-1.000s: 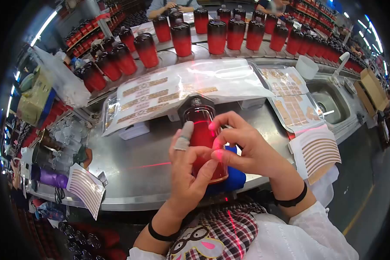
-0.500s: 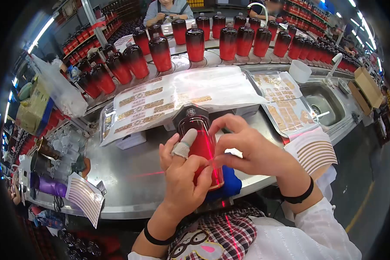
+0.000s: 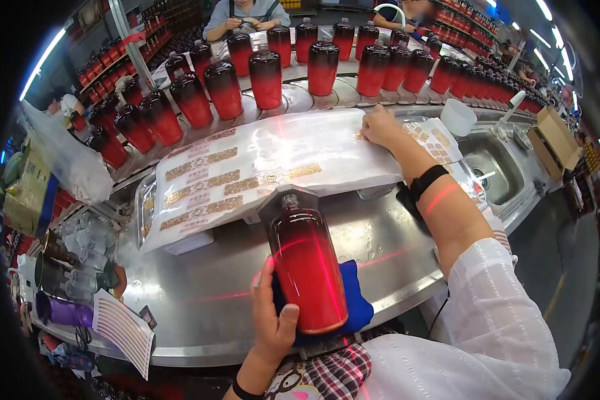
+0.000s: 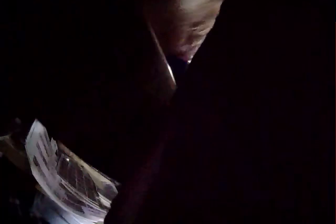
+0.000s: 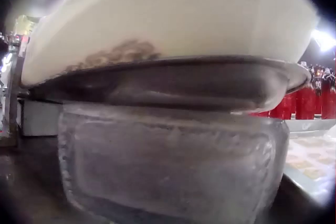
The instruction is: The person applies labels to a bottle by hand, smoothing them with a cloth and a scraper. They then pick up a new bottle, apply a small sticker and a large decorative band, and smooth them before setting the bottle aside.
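In the head view a red bottle (image 3: 307, 267) with a black shoulder and clear neck leans in a dark angular holder (image 3: 268, 208), over a blue cloth (image 3: 357, 297). My left hand (image 3: 271, 327) holds its lower left side, thumb toward the front, other fingers partly hidden behind the glass. The left wrist view is almost black. Far forward, my right hand (image 3: 381, 127) bends its fingers down onto the right end of a white sheet (image 3: 300, 140) bearing gold and pink decals (image 3: 210, 179). Gold shows right at its fingertips; I cannot tell whether they pinch a decal.
Behind the sheet stands a long curved row of red-black bottles (image 3: 322, 70). To the right are a decal tray (image 3: 440, 137), a white cup (image 3: 457, 117) and a sink (image 3: 497, 160). A striped sheet (image 3: 123, 327) overhangs the table's left edge. Someone (image 3: 243, 17) sits opposite.
My right hand has left the bottle and reached forward to the sheet's right end. My left hand has shifted from the bottle's front to its lower left side. The view has moved too.
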{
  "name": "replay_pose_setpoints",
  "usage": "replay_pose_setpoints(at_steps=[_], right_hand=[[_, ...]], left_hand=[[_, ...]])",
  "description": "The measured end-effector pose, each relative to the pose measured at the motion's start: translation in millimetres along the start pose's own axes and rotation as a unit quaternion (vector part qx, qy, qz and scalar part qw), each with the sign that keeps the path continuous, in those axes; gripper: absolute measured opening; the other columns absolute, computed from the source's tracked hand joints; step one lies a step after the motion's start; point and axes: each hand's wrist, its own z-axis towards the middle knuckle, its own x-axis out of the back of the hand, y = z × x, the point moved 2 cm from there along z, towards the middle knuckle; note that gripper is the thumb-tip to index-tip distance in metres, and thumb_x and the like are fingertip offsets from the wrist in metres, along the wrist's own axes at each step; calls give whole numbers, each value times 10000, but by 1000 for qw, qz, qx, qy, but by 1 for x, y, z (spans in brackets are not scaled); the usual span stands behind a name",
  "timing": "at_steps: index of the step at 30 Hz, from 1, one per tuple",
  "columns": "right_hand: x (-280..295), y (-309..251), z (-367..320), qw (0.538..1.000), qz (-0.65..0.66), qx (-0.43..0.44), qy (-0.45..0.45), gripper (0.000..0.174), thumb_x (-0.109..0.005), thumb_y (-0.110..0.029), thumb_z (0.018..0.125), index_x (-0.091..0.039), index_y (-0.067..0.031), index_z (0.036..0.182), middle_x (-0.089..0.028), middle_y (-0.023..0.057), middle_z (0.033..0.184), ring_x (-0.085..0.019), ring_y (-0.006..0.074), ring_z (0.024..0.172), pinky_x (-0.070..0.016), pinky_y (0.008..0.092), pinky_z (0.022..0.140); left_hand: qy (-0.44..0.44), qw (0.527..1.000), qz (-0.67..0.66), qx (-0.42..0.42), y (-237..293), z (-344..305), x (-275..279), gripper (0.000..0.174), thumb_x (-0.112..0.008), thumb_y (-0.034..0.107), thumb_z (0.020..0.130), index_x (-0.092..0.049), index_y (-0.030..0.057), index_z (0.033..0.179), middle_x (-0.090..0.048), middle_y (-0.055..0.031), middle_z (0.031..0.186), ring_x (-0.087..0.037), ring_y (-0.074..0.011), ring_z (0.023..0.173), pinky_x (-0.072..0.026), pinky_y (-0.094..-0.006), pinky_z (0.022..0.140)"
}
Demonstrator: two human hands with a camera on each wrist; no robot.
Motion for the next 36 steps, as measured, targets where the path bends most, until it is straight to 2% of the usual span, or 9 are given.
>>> replay_pose_setpoints(at_steps=[3,8,14,16,19,22,28,34,36], right_hand=[[0,16,19,999,-2,27,21,205,-713,-256,782,-736,-184,972,-531,132,1218,-476,410,1190,-466,498,967],[0,99,38,994,98,-39,14,185,-719,-277,741,-746,-108,809,-679,194,930,-656,343,899,-526,470,786],[-60,134,15,987,-122,-60,88,211,-706,-330,746,-763,-161,859,-670,171,914,-633,352,965,-519,484,833],[-26,115,17,994,-106,-24,10,241,-690,-325,788,-764,-160,947,-667,142,1030,-545,332,1149,-467,501,922],[21,84,0,979,32,131,152,191,-714,-280,781,-718,-89,784,-637,167,935,-607,372,986,-479,461,846],[94,6,-72,944,236,196,124,192,-734,-217,817,-662,-41,838,-605,142,1012,-607,303,954,-477,389,855],[147,-95,-206,840,425,334,-57,81,-702,-67,835,-625,-40,840,-551,83,1151,-524,125,910,-442,256,734],[102,-120,-237,840,414,348,-44,139,-711,-86,825,-611,-8,883,-527,141,1102,-513,336,1081,-448,407,923],[98,-121,-237,845,410,340,-35,114,-704,-67,824,-606,-28,869,-517,136,1118,-508,307,1078,-439,388,920]], left_hand=[[4,999,-46,19,-9,-3,-3,830,-486,578,953,-330,-67,1452,-435,-228,1397,-415,-321,1302,-298,-426,1106],[12,992,-114,42,-20,-4,-5,869,-502,608,935,-324,-65,1454,-423,-205,1393,-420,-291,1305,-304,-413,1107],[7,993,-116,35,-18,-2,-5,842,-517,574,944,-322,-67,1455,-424,-202,1394,-436,-281,1291,-318,-408,1100],[5,993,-113,38,-16,-1,-3,827,-518,557,951,-321,-65,1458,-423,-201,1401,-438,-279,1291,-323,-405,1098],[6,992,-117,37,-17,-2,-4,808,-519,539,958,-322,-61,1461,-419,-200,1411,-439,-278,1296,-329,-400,1098],[4,993,-112,23,-15,1,-4,824,-508,565,955,-326,-58,1462,-415,-208,1412,-437,-280,1305,-332,-395,1099],[-57,996,30,-58,12,4,6,952,-474,648,931,-235,-83,1491,-406,-230,1420,-429,-300,1314,-319,-418,1111],[-50,996,-70,1,12,3,5,931,-517,587,944,-204,-95,1494,-354,-254,1479,-382,-306,1366,-286,-414,1136],[-23,991,-129,32,19,18,1,864,-543,498,962,-208,-97,1491,-353,-246,1482,-380,-297,1370,-282,-404,1140]])
